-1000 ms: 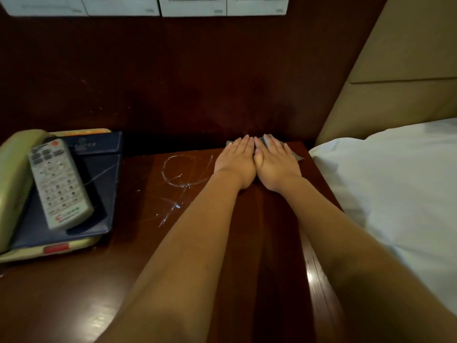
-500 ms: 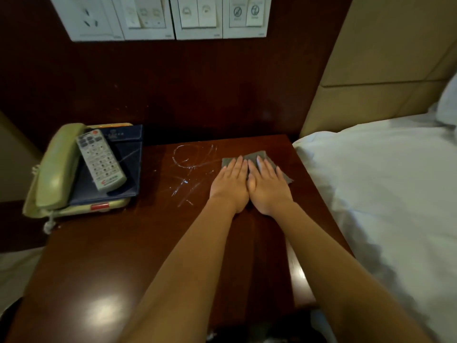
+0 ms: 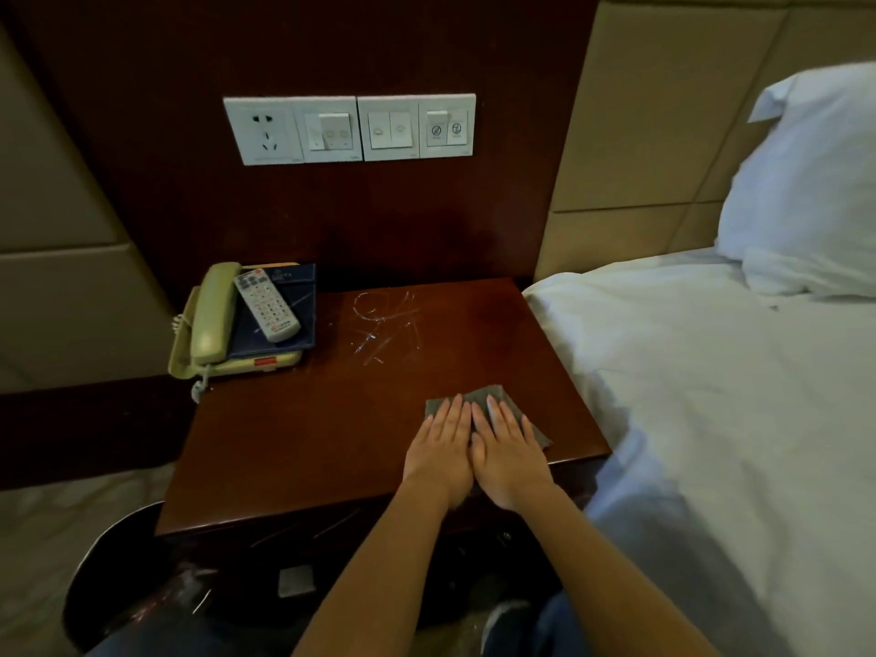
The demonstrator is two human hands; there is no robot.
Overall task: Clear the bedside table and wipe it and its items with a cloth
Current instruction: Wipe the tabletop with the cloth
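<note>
Far to the left of the hands, up at the back, the phone [image 3: 213,320] sits on the worktop [image 3: 294,443]. A blue folder [image 3: 296,324] lies on the phone, and the remote [image 3: 267,305] lies on top of that. None of them has been taken off yet.

Closer in, a bit left and ahead of the fingertips, white marks [image 3: 384,324] show on the wood.

The left hand [image 3: 441,455] lies flat, fingers straight and close together, pressing down on the grey cloth [image 3: 493,392]. The right hand [image 3: 509,459] lies just beside it, touching it, flat in the same way. The cloth peeks out ahead of the fingertips and on the right.

A moment ago both hands were up by the wall [image 3: 379,220]. Now they have pulled the cloth back to the near edge. So one strip on the right side looks wiped. I think the marks, the left side and the things still need doing.

Right of the hands is the bed [image 3: 711,395].
</note>
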